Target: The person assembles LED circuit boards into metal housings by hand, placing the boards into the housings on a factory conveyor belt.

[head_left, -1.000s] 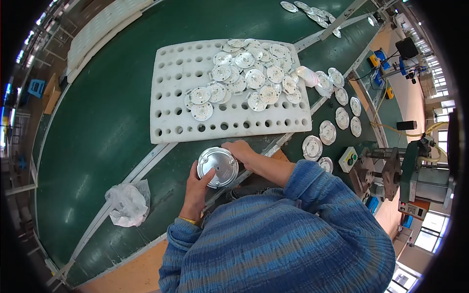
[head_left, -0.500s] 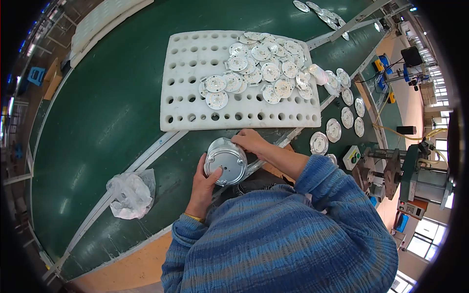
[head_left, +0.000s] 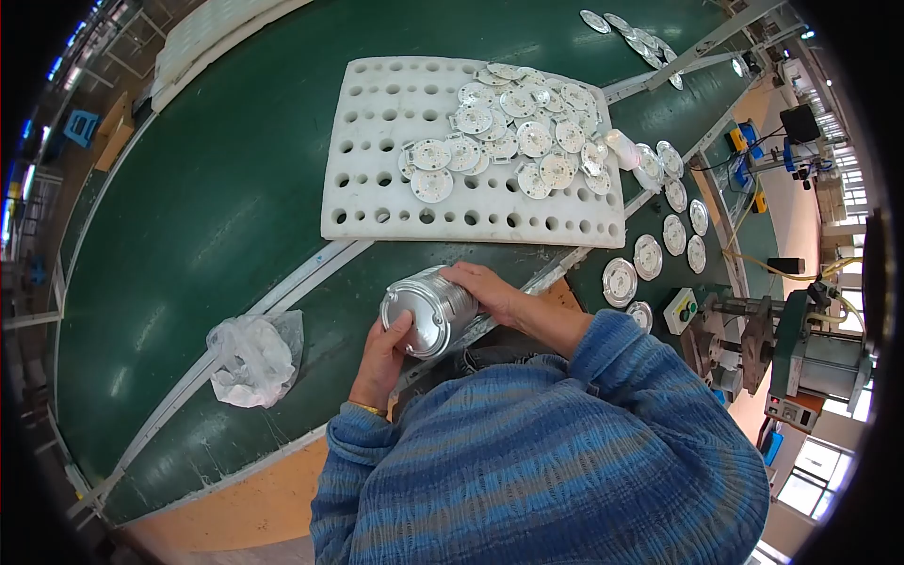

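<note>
A round silver metal housing [head_left: 429, 313] is held between my hands, tilted so that its flat end faces left and up and its ribbed side shows on the right. My left hand [head_left: 384, 358] grips its lower left edge, thumb lying on the flat end. On the ribbed side, near the top, rests my right hand [head_left: 482, 290] with its fingers closed round the housing. Just beyond stretches a white foam board [head_left: 367, 202] with rows of holes. Many round white discs [head_left: 535, 139] with small parts on them lie piled on its right half.
A crumpled plastic bag [head_left: 252, 363] lies on the green table [head_left: 179, 254] at the left. Silver discs [head_left: 648, 257] are spread at the right, beside a switch box [head_left: 680, 309] and a machine [head_left: 810, 353]. More foam [head_left: 202, 47] lies at the far left.
The housing has turned, so its ribbed side shows more and its flat end points further left. My right hand has slid further over that side. The whole view has shifted slightly.
</note>
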`<state>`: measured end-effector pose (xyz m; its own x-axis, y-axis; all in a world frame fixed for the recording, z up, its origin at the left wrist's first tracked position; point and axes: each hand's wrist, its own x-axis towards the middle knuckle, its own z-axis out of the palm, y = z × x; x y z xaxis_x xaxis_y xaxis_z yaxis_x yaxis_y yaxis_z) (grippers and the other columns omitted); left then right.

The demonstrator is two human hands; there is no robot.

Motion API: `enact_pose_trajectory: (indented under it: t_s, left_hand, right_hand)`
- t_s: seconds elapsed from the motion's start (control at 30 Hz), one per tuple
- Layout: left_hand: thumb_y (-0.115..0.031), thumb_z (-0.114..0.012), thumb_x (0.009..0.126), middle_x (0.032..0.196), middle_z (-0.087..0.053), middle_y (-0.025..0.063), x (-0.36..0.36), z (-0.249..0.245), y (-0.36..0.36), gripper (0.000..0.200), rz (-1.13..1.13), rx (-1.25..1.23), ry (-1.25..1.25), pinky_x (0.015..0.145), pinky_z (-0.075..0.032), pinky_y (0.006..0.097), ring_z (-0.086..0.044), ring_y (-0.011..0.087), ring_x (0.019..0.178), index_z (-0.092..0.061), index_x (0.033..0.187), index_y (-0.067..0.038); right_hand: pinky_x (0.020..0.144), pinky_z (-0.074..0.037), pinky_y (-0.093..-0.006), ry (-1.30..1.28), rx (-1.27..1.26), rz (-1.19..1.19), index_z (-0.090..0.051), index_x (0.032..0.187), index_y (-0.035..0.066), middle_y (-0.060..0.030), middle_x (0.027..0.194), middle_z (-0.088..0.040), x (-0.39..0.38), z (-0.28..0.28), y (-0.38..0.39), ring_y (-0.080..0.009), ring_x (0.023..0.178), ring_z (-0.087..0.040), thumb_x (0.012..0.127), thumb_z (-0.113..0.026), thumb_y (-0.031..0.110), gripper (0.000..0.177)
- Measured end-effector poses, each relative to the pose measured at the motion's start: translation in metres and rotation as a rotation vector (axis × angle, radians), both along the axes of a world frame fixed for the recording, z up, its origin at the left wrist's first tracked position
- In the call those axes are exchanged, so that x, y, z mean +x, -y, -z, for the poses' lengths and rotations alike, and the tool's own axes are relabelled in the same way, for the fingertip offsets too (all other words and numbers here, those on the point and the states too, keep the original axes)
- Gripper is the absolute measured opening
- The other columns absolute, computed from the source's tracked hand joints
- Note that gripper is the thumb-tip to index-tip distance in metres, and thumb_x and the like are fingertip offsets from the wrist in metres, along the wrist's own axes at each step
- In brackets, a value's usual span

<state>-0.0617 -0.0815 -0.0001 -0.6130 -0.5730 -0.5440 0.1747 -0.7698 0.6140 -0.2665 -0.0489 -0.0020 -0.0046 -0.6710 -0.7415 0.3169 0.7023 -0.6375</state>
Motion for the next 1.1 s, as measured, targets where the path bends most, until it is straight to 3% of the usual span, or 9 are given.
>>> enact_pose_trajectory:
  t_s: [0.17,0.37,0.4,0.5,0.57,0.6,0.73,0.87,1.1]
  left_hand:
    - [-0.029,-0.064,0.079,0.114,-0.051,0.0074,0.015,-0.03,0.002,0.059,-0.045,0.05,-0.058,0.09,-0.041,0.0348,-0.05,0.0187,0.104,-0.039,0.125,-0.002]
    - [-0.039,-0.06,0.081,0.132,-0.041,0.0144,0.007,-0.051,-0.005,0.068,-0.215,0.085,-0.367,0.097,-0.038,0.0433,-0.043,0.0292,0.119,-0.032,0.133,-0.004]
    - [-0.04,-0.058,0.082,0.132,-0.041,0.0146,-0.001,-0.056,-0.008,0.067,-0.239,0.051,-0.406,0.097,-0.038,0.0436,-0.043,0.0291,0.119,-0.033,0.133,-0.004]
    - [-0.043,-0.052,0.086,0.131,-0.042,0.0161,-0.02,-0.084,-0.008,0.063,-0.207,-0.151,-0.349,0.096,-0.04,0.0426,-0.045,0.0296,0.117,-0.036,0.131,-0.003]
    - [-0.045,-0.046,0.088,0.13,-0.043,0.0174,-0.028,-0.1,-0.005,0.06,-0.152,-0.316,-0.247,0.096,-0.042,0.0412,-0.047,0.03,0.115,-0.037,0.13,-0.002]
    - [-0.046,-0.045,0.088,0.129,-0.043,0.0199,-0.024,-0.082,-0.005,0.063,-0.19,-0.122,-0.419,0.095,-0.043,0.039,-0.049,0.0301,0.113,-0.035,0.131,-0.001]
    - [-0.043,-0.046,0.089,0.126,-0.045,0.0205,-0.03,-0.112,-0.003,0.063,-0.103,-0.293,-0.477,0.095,-0.043,0.0391,-0.049,0.0289,0.114,-0.032,0.132,0.002]
    - [-0.035,-0.048,0.09,0.126,-0.046,0.0197,-0.038,-0.105,-0.007,0.057,-0.064,-0.267,-0.368,0.094,-0.044,0.0374,-0.049,0.0278,0.115,-0.031,0.132,0.001]
    - [-0.03,-0.053,0.089,0.126,-0.046,0.0159,-0.039,-0.093,-0.01,0.056,-0.024,-0.297,-0.325,0.094,-0.044,0.0366,-0.049,0.0262,0.114,-0.032,0.133,-0.003]
  right_hand:
    - [0.07,-0.04,-0.0248,-0.131,-0.153,-0.099,-0.058,0.098,0.007,-0.0017,0.088,-0.054,0.003,-0.048,-0.001,-0.0096,0.082,-0.048,0.084,-0.056,0.043,0.039]
    - [0.067,-0.042,-0.0239,-0.257,-0.455,-0.319,-0.056,0.101,-0.002,-0.0073,0.087,-0.057,-0.01,-0.146,0.009,-0.011,0.078,-0.051,0.088,-0.048,0.041,0.046]
    - [0.07,-0.045,-0.0238,-0.139,-0.385,-0.311,-0.054,0.107,-0.003,-0.0069,0.089,-0.057,-0.01,-0.167,0.008,-0.0109,0.078,-0.052,0.089,-0.049,0.036,0.043]
    - [0.075,-0.046,-0.0252,-0.058,-0.508,-0.304,-0.052,0.113,-0.002,-0.0067,0.093,-0.057,-0.007,-0.18,-0.002,-0.012,0.082,-0.054,0.087,-0.053,0.028,0.04]
    - [0.077,-0.046,-0.0259,-0.153,-0.599,-0.343,-0.049,0.12,0.002,-0.0068,0.099,-0.056,-0.004,-0.185,-0.009,-0.0129,0.088,-0.054,0.082,-0.058,0.019,0.043]
    - [0.077,-0.046,-0.0259,-0.229,-0.652,-0.371,-0.049,0.122,0.003,-0.0063,0.102,-0.056,-0.004,-0.184,-0.011,-0.013,0.089,-0.053,0.081,-0.058,0.016,0.044]
    - [0.079,-0.045,-0.027,-0.396,-0.782,-0.368,-0.049,0.12,0.005,-0.0064,0.108,-0.053,-0.002,-0.183,-0.018,-0.0143,0.094,-0.052,0.076,-0.065,0.013,0.048]
    - [0.073,-0.048,-0.0292,-0.5,-0.864,-0.318,-0.051,0.113,0.003,-0.0101,0.103,-0.056,-0.003,-0.182,-0.021,-0.0194,0.088,-0.058,0.075,-0.067,0.019,0.044]
    - [0.078,-0.045,-0.0272,-0.453,-0.81,-0.354,-0.05,0.117,0.004,-0.006,0.107,-0.053,-0.007,-0.183,-0.026,-0.0141,0.092,-0.053,0.075,-0.07,0.016,0.049]
